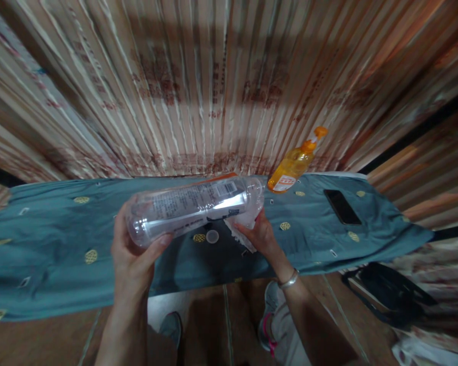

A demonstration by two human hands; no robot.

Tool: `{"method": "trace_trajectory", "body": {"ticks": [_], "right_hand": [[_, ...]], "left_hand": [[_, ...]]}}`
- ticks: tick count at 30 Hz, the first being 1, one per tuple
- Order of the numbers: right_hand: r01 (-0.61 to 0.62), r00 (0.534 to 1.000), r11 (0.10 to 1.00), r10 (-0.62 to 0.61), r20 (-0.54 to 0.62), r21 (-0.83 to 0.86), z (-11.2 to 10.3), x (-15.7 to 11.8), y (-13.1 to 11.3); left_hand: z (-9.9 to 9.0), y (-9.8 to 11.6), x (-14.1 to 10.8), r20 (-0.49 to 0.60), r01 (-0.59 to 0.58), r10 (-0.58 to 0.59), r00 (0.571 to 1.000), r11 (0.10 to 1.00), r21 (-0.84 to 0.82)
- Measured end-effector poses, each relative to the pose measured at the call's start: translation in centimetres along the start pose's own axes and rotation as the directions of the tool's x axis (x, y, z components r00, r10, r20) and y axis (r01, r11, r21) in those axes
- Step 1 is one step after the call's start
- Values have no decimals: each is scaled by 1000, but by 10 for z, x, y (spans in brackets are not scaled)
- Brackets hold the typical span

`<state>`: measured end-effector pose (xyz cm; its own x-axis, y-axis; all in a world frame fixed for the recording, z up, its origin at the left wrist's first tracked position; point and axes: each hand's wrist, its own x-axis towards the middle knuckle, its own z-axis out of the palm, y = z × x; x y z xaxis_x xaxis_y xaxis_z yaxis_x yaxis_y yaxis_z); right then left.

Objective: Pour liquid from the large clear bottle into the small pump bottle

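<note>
A large clear plastic bottle (191,206) with a silver printed label lies sideways in the air above the cloth-covered table. Its base end rests in my left hand (135,244), fingers wrapped round it and thumb on the near side. At the neck end, my right hand (259,234) is closed on a crumpled white tissue (238,235), which touches the bottle. A small round whitish cap (212,236) lies on the teal cloth below the bottle. Behind and to the right stands an orange pump bottle (292,168).
The table (61,239) has a teal patterned cloth. A black phone (342,207) lies on its right part. Patterned curtains (213,91) hang behind. On the floor at the right is a dark bag (393,292); two shoes show below the table's front edge.
</note>
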<state>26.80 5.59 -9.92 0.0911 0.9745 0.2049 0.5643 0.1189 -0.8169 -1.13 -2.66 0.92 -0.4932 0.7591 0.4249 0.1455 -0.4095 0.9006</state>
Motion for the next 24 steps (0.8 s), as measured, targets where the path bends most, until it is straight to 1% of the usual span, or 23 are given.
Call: {"method": "trace_trajectory", "body": {"ticks": [4,9,18,22,24], "right_hand": [[-19,999,1000,19,29,22,-3,0,-2],[-1,1000,1000,0,2,31,-2,0,-3],[1,1000,1000,-1,4,14,0,1,-3],[23,1000,1000,-23,4,15,1,1,-3],[23,1000,999,-23,2,24,1,1,-3]], "left_hand": [[1,3,0,7,9,-9,1000,1000,-12],[0,2,0,9,10,-10,1000,999,50],[0,2,0,34,25,-23,999,997,-68],[-1,1,0,30,-9,10,1000,999,-48],[-1,1,0,32,-8,9,999,1000,-20]]}}
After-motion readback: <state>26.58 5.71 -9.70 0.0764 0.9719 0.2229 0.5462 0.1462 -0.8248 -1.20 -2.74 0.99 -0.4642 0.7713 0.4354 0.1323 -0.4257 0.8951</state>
